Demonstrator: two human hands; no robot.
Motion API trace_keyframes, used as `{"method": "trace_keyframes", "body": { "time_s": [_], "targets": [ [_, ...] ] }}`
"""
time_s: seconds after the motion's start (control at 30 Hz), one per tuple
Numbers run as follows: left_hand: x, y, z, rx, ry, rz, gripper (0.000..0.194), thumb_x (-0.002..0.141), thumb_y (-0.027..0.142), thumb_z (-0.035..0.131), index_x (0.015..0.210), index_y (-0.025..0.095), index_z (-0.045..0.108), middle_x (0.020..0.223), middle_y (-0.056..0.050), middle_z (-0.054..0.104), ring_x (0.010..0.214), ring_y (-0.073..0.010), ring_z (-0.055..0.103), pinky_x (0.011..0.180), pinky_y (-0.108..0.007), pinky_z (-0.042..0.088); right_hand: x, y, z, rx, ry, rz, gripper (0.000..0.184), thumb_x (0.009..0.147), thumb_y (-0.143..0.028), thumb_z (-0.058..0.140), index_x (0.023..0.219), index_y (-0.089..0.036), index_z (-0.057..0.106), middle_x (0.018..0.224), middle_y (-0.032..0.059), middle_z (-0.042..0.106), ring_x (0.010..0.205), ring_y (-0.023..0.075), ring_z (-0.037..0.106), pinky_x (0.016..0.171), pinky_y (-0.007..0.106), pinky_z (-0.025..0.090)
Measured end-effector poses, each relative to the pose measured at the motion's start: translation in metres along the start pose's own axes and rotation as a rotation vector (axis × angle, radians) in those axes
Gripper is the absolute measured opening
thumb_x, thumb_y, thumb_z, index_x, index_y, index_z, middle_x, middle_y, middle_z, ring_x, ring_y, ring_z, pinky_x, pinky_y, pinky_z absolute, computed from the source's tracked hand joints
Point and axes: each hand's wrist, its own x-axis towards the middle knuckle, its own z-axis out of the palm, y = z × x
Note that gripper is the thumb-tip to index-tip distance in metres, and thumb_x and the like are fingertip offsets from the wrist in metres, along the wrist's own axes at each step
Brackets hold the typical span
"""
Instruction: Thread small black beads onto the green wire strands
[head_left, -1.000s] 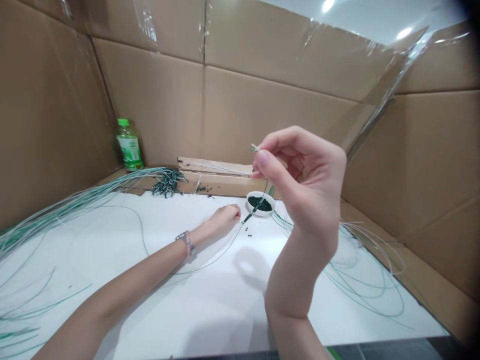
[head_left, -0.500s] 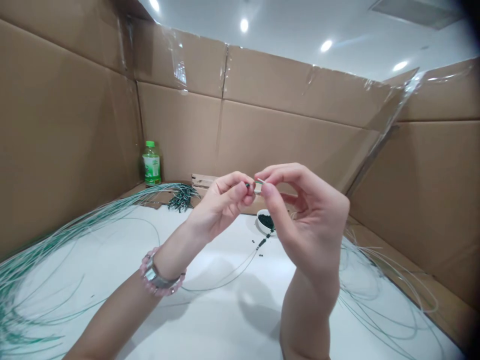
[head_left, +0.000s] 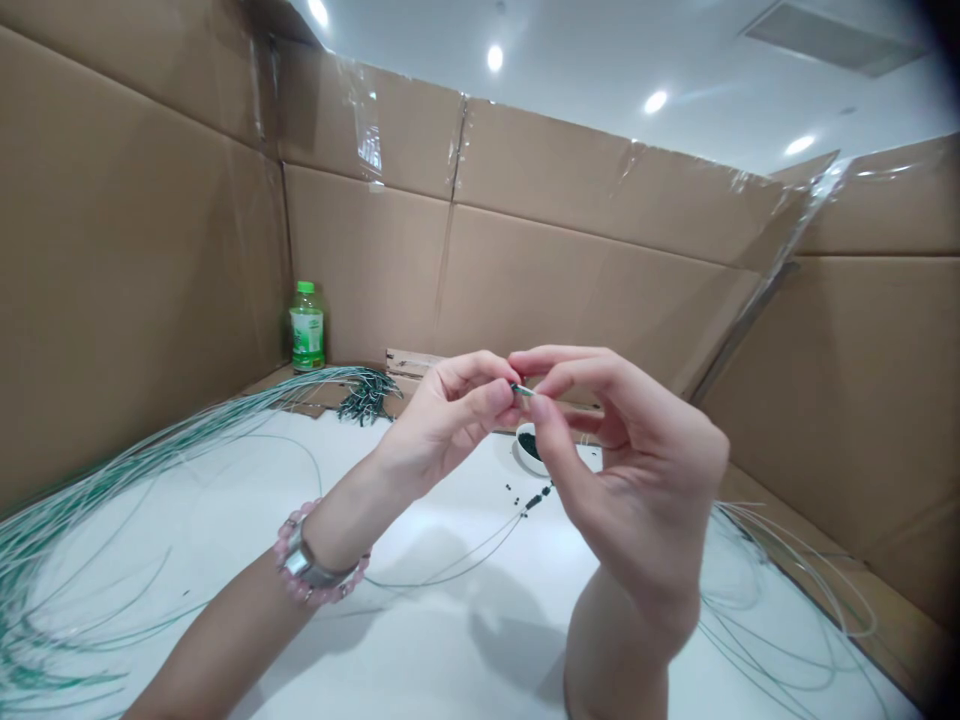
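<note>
My left hand [head_left: 439, 425], with a pink bead bracelet and a silver band at the wrist, pinches a tiny dark piece [head_left: 514, 387] between thumb and forefinger. Close against it, my right hand [head_left: 634, 475] grips the thin green and white wires [head_left: 528, 392] near their ends. The wire tips meet the dark piece; whether they are inside it I cannot tell. Below the hands stands a white bowl [head_left: 524, 462] of small black pieces, partly hidden by my right hand. A wire strand with dark pieces [head_left: 536, 500] along it hangs or lies beside the bowl.
Green and white wires [head_left: 217, 425] sweep along the left, their dark-tipped ends [head_left: 366, 397] bunched at the back. More loose wires [head_left: 787, 630] curl at the right. A green bottle [head_left: 307, 335] stands in the back left corner. Cardboard walls [head_left: 592, 270] enclose the white table [head_left: 420, 650].
My right hand has moved slightly right and down, and the wire ends now meet the dark piece in my left fingers. Before, a small gap showed between them.
</note>
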Motion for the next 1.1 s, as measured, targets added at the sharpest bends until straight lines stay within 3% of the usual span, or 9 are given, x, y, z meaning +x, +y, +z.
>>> {"method": "trace_keyframes", "body": {
  "time_s": [0.23,0.43,0.7,1.1],
  "targets": [
    [-0.001,0.002,-0.005,-0.091,0.0,-0.048,0.011,0.068,0.026,0.075,0.069,0.018,0.067,0.067,0.003,0.067,0.059,-0.0068,0.065,0.059,-0.016,0.057,0.0,0.0,0.0,-0.045,0.005,0.005,0.017,0.075,-0.002,0.058,0.077,-0.019,0.057,0.09,0.0022,0.066,0.083,0.0139,0.064,0.06,0.021,0.059],
    [-0.005,0.005,-0.007,0.111,-0.003,0.081,0.005,0.073,0.014,0.07,0.075,0.019,0.071,0.072,0.002,0.069,0.066,-0.0076,0.066,0.06,-0.013,0.056,0.001,0.0,-0.001,-0.059,-0.018,-0.003,0.017,0.075,-0.002,0.058,0.076,-0.02,0.057,0.089,0.0014,0.066,0.083,0.0134,0.065,0.061,0.02,0.059],
    [-0.005,0.007,-0.003,0.306,0.094,0.203,0.007,0.073,0.015,0.07,0.078,0.019,0.07,0.075,0.001,0.071,0.066,-0.0092,0.068,0.059,-0.014,0.057,0.006,0.005,0.003,0.072,-0.016,0.13,0.009,0.079,-0.009,0.058,0.077,-0.018,0.059,0.088,0.0018,0.067,0.081,0.0129,0.065,0.06,0.021,0.059],
    [-0.006,0.011,-0.002,0.48,0.138,0.309,0.005,0.073,0.018,0.07,0.077,0.019,0.069,0.071,0.002,0.07,0.056,-0.007,0.064,0.05,-0.014,0.053,0.006,0.009,0.003,0.155,-0.03,0.155,0.008,0.081,-0.013,0.059,0.077,-0.019,0.061,0.087,0.0007,0.066,0.07,0.0101,0.064,0.057,0.021,0.059]
  ]
}}
